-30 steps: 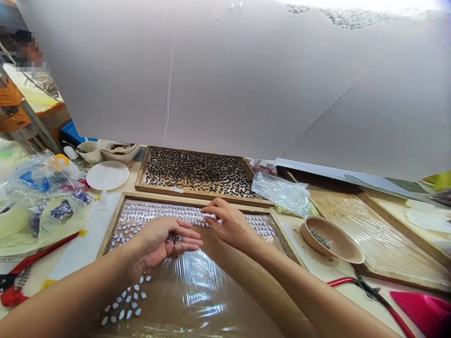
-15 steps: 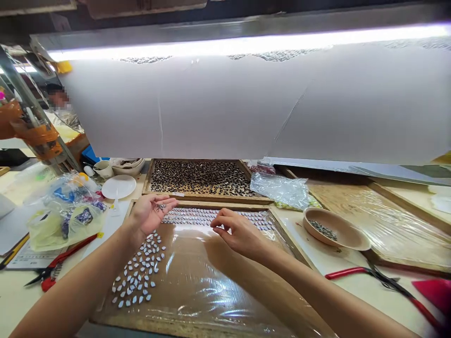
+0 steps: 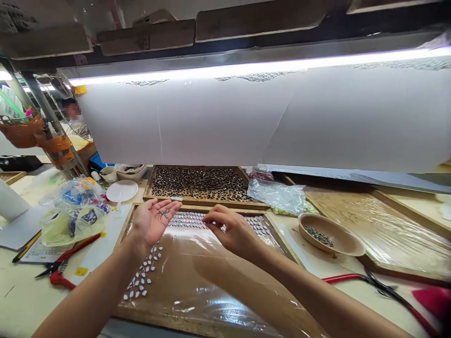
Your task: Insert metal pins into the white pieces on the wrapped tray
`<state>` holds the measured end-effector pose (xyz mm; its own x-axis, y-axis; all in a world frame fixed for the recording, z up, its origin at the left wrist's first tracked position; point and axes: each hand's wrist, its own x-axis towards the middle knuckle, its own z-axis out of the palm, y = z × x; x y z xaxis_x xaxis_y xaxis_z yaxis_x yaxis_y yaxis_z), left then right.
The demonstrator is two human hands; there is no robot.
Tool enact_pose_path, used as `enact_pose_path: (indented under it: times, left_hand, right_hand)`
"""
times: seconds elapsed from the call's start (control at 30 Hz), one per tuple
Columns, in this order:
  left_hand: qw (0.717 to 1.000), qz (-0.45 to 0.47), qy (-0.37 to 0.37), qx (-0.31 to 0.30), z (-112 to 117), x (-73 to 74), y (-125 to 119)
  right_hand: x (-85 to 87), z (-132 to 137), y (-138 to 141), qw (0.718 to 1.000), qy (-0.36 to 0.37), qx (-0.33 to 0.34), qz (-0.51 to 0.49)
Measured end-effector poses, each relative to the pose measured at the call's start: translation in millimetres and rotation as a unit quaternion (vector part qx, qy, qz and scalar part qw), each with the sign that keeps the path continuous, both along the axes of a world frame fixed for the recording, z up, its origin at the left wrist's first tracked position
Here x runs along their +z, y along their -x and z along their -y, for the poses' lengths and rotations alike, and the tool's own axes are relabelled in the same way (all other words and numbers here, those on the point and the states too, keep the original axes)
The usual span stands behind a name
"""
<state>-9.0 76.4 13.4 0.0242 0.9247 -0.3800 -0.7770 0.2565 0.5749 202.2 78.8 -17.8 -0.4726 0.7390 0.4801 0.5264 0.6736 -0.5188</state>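
Observation:
My left hand [image 3: 155, 221] is palm up and slightly cupped, with a small heap of tiny metallic pieces [image 3: 163, 213] lying in it. To its right, my right hand [image 3: 229, 229] is closed in a pinch, and whatever sits between its fingertips is too small to make out. Both hands are above a wooden-framed board [image 3: 211, 267] covered with clear film. Rows of small pale, shiny leaf-shaped pieces [image 3: 259, 225] run along the board's far side, partly hidden by my hands. More loose leaf-shaped pieces [image 3: 143, 277] are scattered on its left side.
Behind the board is a tray of dark beads [image 3: 200, 183]. A tan bowl [image 3: 347, 239] of metallic pieces stands right, near red-handled pliers [image 3: 377, 281]. At left are red-handled cutters [image 3: 63, 263], plastic bags [image 3: 75, 218] and a white plate [image 3: 122, 191]. A white panel [image 3: 211, 122] hangs low.
The camera view has tilted up a little. My right hand has moved slightly left, closer to my left hand, which has turned its palm further up.

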Motion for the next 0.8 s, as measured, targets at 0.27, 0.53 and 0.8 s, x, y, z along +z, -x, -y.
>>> enact_pose_path:
  times: [0.27,0.53,0.8]
  left_hand:
    - [0.998,0.012,0.011,-0.068,1.3,-4.7,-49.3]
    - [0.993,0.001,0.054,-0.102,5.7,-25.4,-56.2]
    - [0.989,-0.026,0.107,-0.095,17.2,-25.7,-58.0]
  right_hand:
    - [7.4,-1.6,10.7,0.994,-0.059,0.08,-0.041]
    - [-21.9,-6.4,15.4,0.997,-0.033,0.064,0.042]
    - [-23.9,9.8,10.7,0.988,-0.052,0.133,0.06]
